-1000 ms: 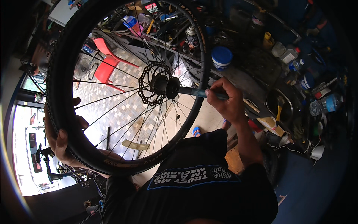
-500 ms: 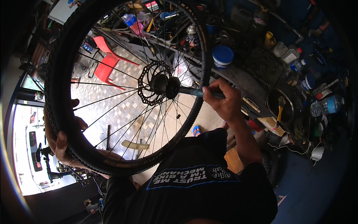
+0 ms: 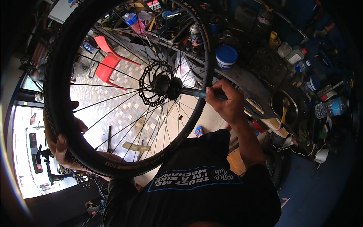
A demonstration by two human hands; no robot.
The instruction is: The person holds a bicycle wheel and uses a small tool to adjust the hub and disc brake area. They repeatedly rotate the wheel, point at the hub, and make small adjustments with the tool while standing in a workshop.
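A bicycle wheel (image 3: 58, 81) with a black knobby tyre is held up on its side in front of me. Around its tyre at the lower left, my left hand (image 3: 58, 145) is closed, the thumb on the near side and fingertips showing inside the rim. A perforated brake disc (image 3: 146, 99) surrounds the black hub (image 3: 174, 89) on the side facing me. My right hand (image 3: 227, 100) grips a dark, bluish rod-shaped tool (image 3: 196, 92) between thumb and fingers. Its tip meets the hub's end; how far it goes in is hidden.
On the right runs a cluttered workbench (image 3: 242, 81). It carries a blue-lidded tub (image 3: 226, 56), a round pan (image 3: 294, 101) with a yellow-handled brush (image 3: 284, 113), and a clear bottle (image 3: 332, 107). Beyond the spokes stands a red chair (image 3: 109, 68) on the tiled floor.
The wheel has shifted very slightly to the left. Both hands keep their hold, and the tool stays at the hub.
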